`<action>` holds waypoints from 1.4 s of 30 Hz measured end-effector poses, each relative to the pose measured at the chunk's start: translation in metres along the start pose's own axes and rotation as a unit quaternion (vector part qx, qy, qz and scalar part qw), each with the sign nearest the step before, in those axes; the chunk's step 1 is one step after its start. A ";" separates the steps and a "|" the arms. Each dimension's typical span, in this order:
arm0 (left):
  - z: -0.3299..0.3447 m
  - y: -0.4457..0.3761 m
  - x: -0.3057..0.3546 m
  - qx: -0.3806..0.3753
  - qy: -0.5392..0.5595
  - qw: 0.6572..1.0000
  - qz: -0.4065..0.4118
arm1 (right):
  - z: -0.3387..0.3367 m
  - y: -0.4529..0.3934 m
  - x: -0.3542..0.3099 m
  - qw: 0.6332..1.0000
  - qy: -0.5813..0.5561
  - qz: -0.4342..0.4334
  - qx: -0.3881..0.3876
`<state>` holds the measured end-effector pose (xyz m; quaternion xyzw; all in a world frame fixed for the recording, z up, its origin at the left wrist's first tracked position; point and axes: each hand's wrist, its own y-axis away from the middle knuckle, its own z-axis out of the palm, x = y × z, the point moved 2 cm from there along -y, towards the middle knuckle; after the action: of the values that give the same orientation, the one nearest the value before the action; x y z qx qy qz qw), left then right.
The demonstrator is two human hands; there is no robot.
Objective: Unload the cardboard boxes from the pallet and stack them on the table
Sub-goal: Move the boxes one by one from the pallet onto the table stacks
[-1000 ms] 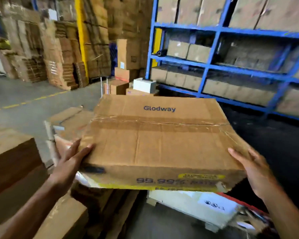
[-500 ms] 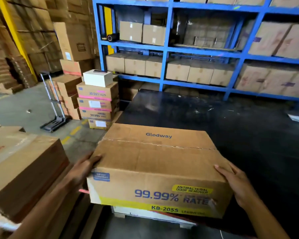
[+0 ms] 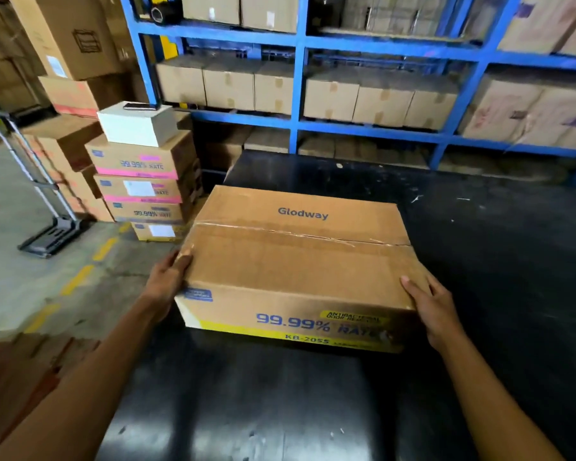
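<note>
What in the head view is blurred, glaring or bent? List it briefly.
Head view: the Glodway box top is sharp, though its lower front print is smeared; pale glare streaks the glossy black table nearest the camera; the blue rack uprights lean from wide-angle distortion; both forearms look stretched at the bottom corners.

— What do we have in front of us?

— We hold a cardboard box (image 3: pixel 300 261) marked "Glodway" over the black table (image 3: pixel 479 261), our left hand (image 3: pixel 167 281) pressed to its left side and our right hand (image 3: pixel 436 311) gripping its near right corner. Whether its base touches the tabletop, we cannot tell.

— And around it?

— To our left, a stack of boxes (image 3: pixel 143 184) with pink bands stands on the floor, a white box (image 3: pixel 135 126) on top. A hand truck (image 3: pixel 47 211) sits beside that. Behind the table, blue shelving (image 3: pixel 296 128) carries rows of brown cartons.
</note>
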<state>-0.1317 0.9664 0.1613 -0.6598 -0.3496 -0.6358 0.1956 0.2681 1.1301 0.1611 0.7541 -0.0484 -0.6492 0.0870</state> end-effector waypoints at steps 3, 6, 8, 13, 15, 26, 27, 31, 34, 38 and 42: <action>0.020 -0.049 0.011 -0.002 0.012 1.000 -0.004 | 0.015 -0.045 -0.008 1.000 0.007 -0.001 0.016; 0.033 -0.088 0.017 -0.003 0.015 1.000 -0.004 | 0.023 -0.077 -0.012 1.000 0.009 0.004 0.027; 0.041 -0.108 0.021 -0.012 0.013 1.000 -0.003 | 0.026 -0.090 -0.013 0.999 0.016 0.004 0.033; 0.051 -0.126 0.022 -0.013 0.001 1.000 -0.001 | 0.028 -0.100 -0.016 0.998 0.041 -0.007 0.050; 0.053 -0.123 0.024 -0.014 -0.007 1.000 0.007 | 0.029 -0.100 -0.022 0.996 0.072 -0.010 0.053; -0.016 0.027 -0.001 0.013 -0.096 0.995 0.034 | 0.054 -0.010 -0.051 0.946 0.250 -0.192 0.078; -0.030 0.053 -0.006 0.025 -0.119 0.992 0.040 | 0.065 0.010 -0.048 0.943 0.250 -0.213 0.048; -0.104 0.157 -0.043 0.074 -0.125 0.988 0.058 | 0.123 0.098 -0.023 0.926 0.239 -0.276 -0.100; -0.169 0.246 -0.082 0.150 -0.146 0.977 0.040 | 0.169 0.177 0.006 0.904 0.224 -0.298 -0.208; -0.259 0.374 -0.146 0.295 -0.101 0.950 -0.037 | 0.230 0.295 0.045 0.848 0.232 -0.299 -0.371; -0.343 0.494 -0.201 0.421 -0.027 0.900 -0.111 | 0.284 0.409 0.076 0.782 0.232 -0.286 -0.503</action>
<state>-0.0113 0.3470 0.0965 -0.4894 -0.6607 -0.4290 0.3740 0.0153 0.6957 0.1263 0.7107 0.5243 -0.3818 0.2726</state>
